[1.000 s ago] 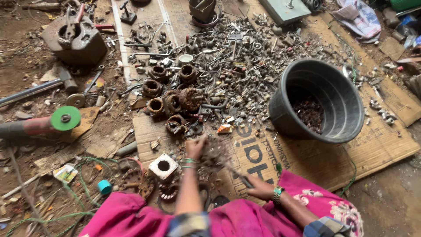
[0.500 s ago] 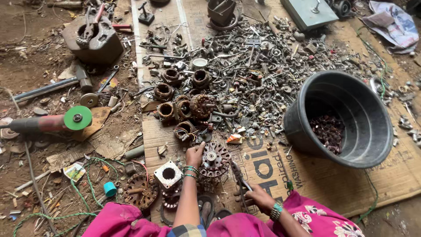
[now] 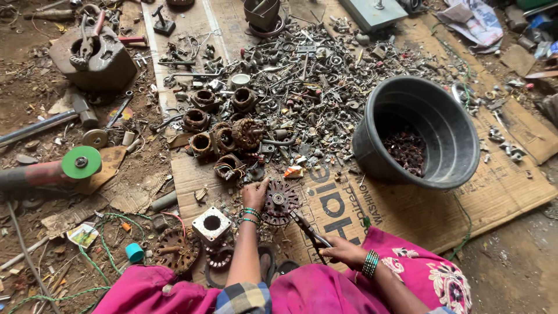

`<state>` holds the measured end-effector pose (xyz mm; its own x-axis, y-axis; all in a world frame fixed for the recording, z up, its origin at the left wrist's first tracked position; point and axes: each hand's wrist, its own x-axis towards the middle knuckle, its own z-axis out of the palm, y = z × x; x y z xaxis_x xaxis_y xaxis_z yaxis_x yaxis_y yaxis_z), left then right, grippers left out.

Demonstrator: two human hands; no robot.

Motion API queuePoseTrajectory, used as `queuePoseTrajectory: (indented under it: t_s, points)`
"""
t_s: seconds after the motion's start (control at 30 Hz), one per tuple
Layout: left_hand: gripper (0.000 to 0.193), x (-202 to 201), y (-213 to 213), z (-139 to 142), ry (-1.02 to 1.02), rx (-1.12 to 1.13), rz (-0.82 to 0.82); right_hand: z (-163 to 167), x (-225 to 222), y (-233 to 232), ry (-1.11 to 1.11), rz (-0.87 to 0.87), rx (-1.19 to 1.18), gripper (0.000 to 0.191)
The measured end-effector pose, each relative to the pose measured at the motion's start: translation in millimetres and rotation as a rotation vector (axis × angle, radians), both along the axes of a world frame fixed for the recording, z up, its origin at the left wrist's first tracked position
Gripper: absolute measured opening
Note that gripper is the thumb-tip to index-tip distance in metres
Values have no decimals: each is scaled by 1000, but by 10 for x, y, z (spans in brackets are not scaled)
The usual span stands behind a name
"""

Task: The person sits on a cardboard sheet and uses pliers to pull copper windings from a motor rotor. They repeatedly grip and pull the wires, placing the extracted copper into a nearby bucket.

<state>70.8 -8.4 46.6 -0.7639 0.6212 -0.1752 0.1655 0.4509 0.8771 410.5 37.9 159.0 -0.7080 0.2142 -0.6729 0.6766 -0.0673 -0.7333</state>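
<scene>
One head-worn camera looks steeply down from close above the person's lap, facing forward over the flattened brown cardboard sheet; the round black plastic tub sits at two o'clock.

Well beyond the fingers, a heap of grey nuts, bolts and scrap covers the cardboard sheet. Right of them stands a black tub holding dark copper bits. Far left lies a grinder with a green disc, a hammer beyond it.
</scene>
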Motion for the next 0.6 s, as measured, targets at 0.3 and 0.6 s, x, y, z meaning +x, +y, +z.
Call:
queuePoseTrajectory:
  t_s: [0.3,0.6]
  points:
    - [52,66,78,86,-45,-74,-46,44,-77,188,-20,210,264,33]
    - [49,447,212,109,57,-130,114,366,-256,236,-363,205,211,25]
